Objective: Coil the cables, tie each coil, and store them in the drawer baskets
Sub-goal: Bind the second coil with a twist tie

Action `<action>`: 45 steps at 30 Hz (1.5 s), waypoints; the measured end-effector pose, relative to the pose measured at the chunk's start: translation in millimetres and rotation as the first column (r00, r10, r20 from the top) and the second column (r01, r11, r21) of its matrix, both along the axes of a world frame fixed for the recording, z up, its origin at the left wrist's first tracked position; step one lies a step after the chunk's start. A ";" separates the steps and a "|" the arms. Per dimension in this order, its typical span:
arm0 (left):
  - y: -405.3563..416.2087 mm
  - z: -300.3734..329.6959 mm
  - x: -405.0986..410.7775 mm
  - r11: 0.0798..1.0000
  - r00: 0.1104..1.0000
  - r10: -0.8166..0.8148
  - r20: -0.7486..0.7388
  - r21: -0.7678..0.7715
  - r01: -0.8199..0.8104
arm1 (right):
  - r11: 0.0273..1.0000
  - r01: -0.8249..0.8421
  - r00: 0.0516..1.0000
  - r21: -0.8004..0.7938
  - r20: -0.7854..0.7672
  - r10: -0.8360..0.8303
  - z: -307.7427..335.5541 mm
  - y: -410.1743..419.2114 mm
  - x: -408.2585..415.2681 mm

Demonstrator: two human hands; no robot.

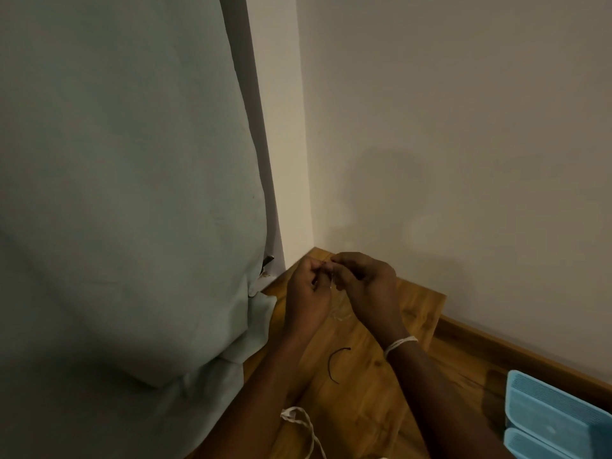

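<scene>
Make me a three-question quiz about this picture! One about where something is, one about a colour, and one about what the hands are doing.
1. Where does the short dark string lie?
A. On the wooden surface
B. In a basket
C. On the curtain

2. What colour are the baskets?
A. Red
B. Light blue
C. Black

3. What are the left hand and right hand doing?
A. Resting flat
B. Pinching something small together
C. Holding a basket

Answers: 1 A, it lies on wood below the hands. 2 B, both are light blue. 3 B, fingertips meet, closed around something small and pale.
</scene>
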State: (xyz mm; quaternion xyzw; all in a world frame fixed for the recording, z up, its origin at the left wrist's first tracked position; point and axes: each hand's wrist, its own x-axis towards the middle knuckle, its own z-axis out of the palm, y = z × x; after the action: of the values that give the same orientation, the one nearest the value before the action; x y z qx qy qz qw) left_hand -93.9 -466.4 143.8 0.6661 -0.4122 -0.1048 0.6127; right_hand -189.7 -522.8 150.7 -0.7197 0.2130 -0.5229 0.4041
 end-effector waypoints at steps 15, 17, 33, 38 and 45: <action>5.4 1.9 0.7 0.997 0.983 -0.032 0.182 -0.070 0.045 | 0.930 -0.207 0.967 0.304 0.208 0.147 -11.6 -15.8 -12.4; 4.4 2.4 -0.1 0.995 0.976 -0.050 0.214 -0.071 0.066 | 0.939 -0.196 0.972 0.282 0.181 0.148 -11.2 -17.1 -14.0; 1.5 6.8 1.3 0.993 0.973 -0.027 0.231 -0.108 0.054 | 0.917 -0.267 0.960 0.297 0.163 0.227 -4.4 -24.0 -12.3; 3.1 8.6 8.8 0.994 0.959 -0.031 0.283 -0.096 0.061 | 0.924 -0.285 0.957 0.256 0.131 0.259 -1.7 -25.3 -11.9; 3.7 12.6 12.7 0.996 0.951 0.008 0.309 -0.092 0.021 | 0.947 -0.254 0.966 0.197 0.103 0.237 -2.0 -22.5 -6.1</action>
State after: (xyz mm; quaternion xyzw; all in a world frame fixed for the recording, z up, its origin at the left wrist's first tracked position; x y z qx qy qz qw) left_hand -81.2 -462.7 156.4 0.6435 -0.5095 0.0182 0.5709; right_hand -195.9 -545.2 148.8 -0.6733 0.1596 -0.4707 0.5474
